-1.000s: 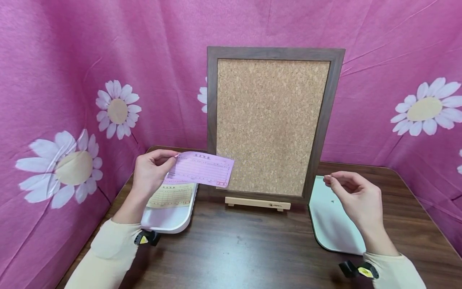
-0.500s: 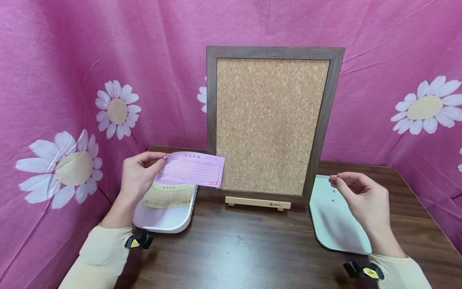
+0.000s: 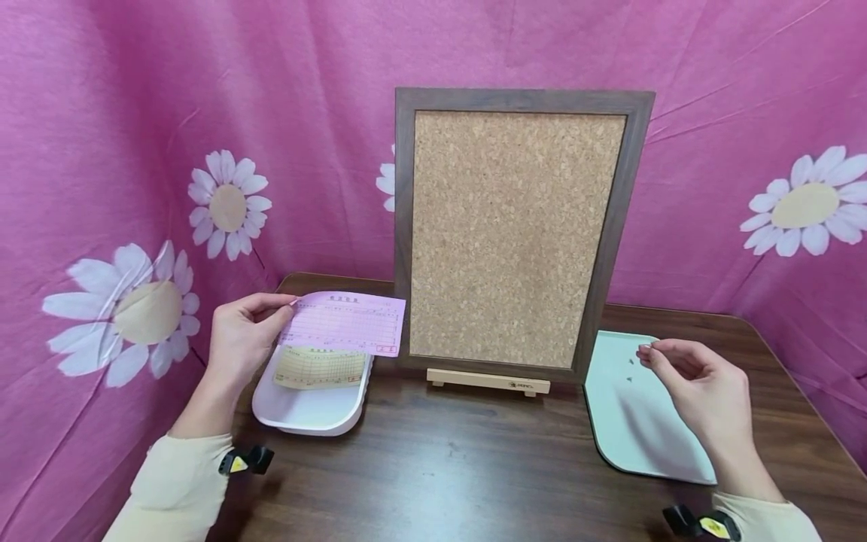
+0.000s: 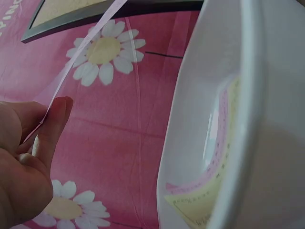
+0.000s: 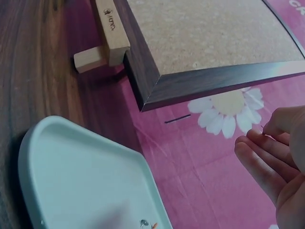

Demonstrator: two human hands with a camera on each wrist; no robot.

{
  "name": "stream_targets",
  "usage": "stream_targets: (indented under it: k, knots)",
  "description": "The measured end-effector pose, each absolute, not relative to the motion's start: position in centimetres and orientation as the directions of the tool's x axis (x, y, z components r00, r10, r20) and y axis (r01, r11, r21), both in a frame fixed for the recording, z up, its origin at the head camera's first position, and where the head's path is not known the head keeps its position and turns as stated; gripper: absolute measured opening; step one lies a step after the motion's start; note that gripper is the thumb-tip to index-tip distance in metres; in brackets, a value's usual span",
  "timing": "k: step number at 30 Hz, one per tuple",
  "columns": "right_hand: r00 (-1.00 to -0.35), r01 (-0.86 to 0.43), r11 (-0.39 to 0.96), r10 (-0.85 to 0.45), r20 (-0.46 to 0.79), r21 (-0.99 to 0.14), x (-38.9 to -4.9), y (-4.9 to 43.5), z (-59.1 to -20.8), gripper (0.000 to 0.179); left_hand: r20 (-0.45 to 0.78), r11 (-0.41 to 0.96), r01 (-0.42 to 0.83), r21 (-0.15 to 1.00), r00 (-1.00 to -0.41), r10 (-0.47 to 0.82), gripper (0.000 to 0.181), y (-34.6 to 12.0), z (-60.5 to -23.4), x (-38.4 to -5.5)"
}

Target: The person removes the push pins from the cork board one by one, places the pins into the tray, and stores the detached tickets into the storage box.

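Note:
My left hand (image 3: 244,335) pinches a pink printed receipt slip (image 3: 345,320) by its upper left corner, between thumb and fingers. The slip stands out to the right above a white tray (image 3: 305,421), its right end overlapping the board's frame in the head view. In that tray lie a yellow receipt slip (image 3: 318,369) and another pink one (image 4: 223,124). Over the light green tray (image 3: 667,452), my right hand (image 3: 707,391) pinches a small pin (image 5: 261,127); its thin point shows and the fingertips hide the rest.
A framed cork board (image 3: 515,241) leans upright on a small wooden stand (image 3: 488,382) between the trays. Small dark tacks (image 5: 144,223) lie in the green tray. A pink flowered cloth (image 3: 325,150) hangs behind and beside the wooden table (image 3: 433,467).
My left hand has moved left with the pink slip, uncovering more of the white tray. The right hand has shifted slightly right and down, still pinching.

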State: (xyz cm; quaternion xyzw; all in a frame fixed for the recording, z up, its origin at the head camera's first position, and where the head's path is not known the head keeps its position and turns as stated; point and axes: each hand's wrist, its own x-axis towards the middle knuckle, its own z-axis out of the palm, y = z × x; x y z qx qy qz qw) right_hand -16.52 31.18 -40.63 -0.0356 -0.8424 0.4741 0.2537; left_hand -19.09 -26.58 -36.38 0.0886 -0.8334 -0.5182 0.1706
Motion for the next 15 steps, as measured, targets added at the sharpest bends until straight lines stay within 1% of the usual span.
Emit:
stream_targets:
  k: [6,15]
  knots:
    - [-0.868,-0.177,0.554,0.302,0.395,-0.814,-16.1,31.7,-41.1,0.013,0.145,0.454,-0.024,0.891,-0.931,-0.334,0.026,-27.9,-36.8,-18.6]
    - [-0.869,-0.196,0.581,0.271,0.415,-0.79,-15.6,32.6,-41.9,0.012,0.151,0.484,-0.032,0.875,-0.93,-0.334,0.026,-30.0,-37.7,-17.7]
